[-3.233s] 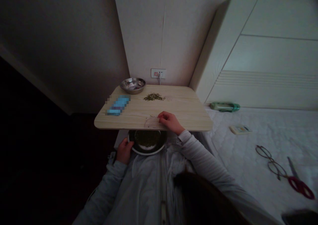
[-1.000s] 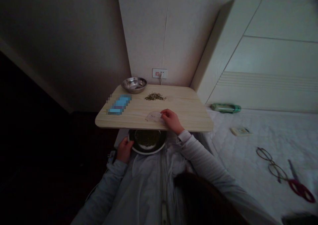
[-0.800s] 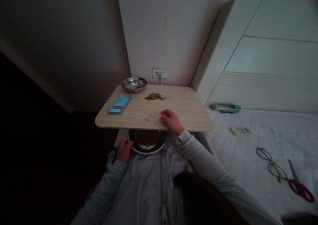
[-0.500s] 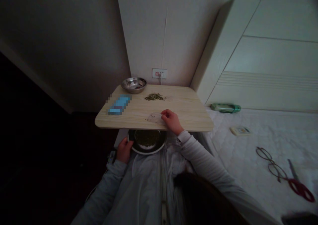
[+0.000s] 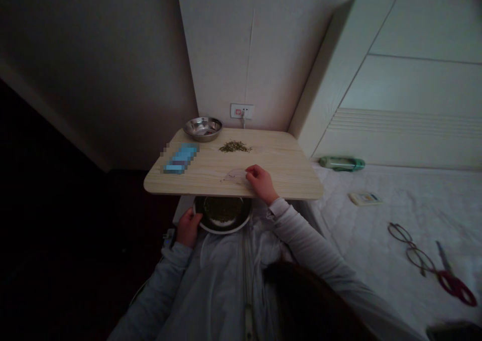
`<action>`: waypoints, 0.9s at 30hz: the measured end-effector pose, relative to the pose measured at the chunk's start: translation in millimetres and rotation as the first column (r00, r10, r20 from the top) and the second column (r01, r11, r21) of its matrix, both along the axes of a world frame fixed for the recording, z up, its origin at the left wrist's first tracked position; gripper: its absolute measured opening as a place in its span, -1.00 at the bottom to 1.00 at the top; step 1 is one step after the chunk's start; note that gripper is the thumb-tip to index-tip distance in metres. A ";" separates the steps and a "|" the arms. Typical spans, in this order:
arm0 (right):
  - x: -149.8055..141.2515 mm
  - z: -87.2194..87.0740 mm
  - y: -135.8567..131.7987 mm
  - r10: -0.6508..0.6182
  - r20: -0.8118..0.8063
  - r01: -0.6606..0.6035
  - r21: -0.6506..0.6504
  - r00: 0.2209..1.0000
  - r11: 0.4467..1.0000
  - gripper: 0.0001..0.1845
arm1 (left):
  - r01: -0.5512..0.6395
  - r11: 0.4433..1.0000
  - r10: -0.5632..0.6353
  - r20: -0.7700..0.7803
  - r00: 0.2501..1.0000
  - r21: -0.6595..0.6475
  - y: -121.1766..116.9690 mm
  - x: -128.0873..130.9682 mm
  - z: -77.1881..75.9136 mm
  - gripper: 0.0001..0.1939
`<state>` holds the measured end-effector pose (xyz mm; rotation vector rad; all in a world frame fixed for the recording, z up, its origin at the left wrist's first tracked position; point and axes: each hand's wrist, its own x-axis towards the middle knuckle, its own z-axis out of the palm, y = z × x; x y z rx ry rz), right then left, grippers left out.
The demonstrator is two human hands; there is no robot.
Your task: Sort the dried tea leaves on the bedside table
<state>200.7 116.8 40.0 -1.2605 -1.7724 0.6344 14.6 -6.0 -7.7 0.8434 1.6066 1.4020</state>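
Observation:
My left hand (image 5: 189, 226) is closed on the left rim of a dark bowl (image 5: 241, 222) with a pale edge. It rests on my lap, partly under the table edge, with small greenish-brown grains (image 5: 224, 210) inside. Over the table's front part, my right hand (image 5: 260, 181) pinches the right side of a thin, clear, rounded plastic piece (image 5: 235, 173). A few dark bits lie at that piece, on its left side. Farther back on the wooden table (image 5: 286, 165) is a loose heap of greenish grains (image 5: 234, 146).
A steel bowl (image 5: 203, 128) stands at the table's back left, with a blurred-out blue phone-like item (image 5: 181, 158) in front. On the bed at right lie a green bottle (image 5: 342, 163), a pale packet (image 5: 365, 198), glasses (image 5: 411, 248) and red-handled scissors (image 5: 454, 283). A wall socket (image 5: 242, 111) is behind.
My right hand has shifted very slightly right, and the clear plastic piece appears a little changed in tilt. My left hand and the dark bowl stay in place.

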 end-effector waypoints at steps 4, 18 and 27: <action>-0.1 1.4 -0.3 0.006 -0.003 -0.006 0.009 1.000 1.000 -0.79 | 0.011 1.000 -0.011 -0.020 1.000 -0.006 -0.2 -0.1 0.6 -0.90; 0.5 0.8 -0.9 0.057 -0.008 -0.057 -0.017 0.998 0.998 -0.79 | -0.005 1.000 0.005 -0.006 1.000 -0.007 -0.7 1.5 3.1 -0.86; -0.4 1.9 -1.3 0.058 -0.024 -0.059 -0.034 0.998 0.998 -0.81 | 0.006 1.000 -0.007 -0.043 0.999 -0.026 -0.5 0.7 4.6 -0.87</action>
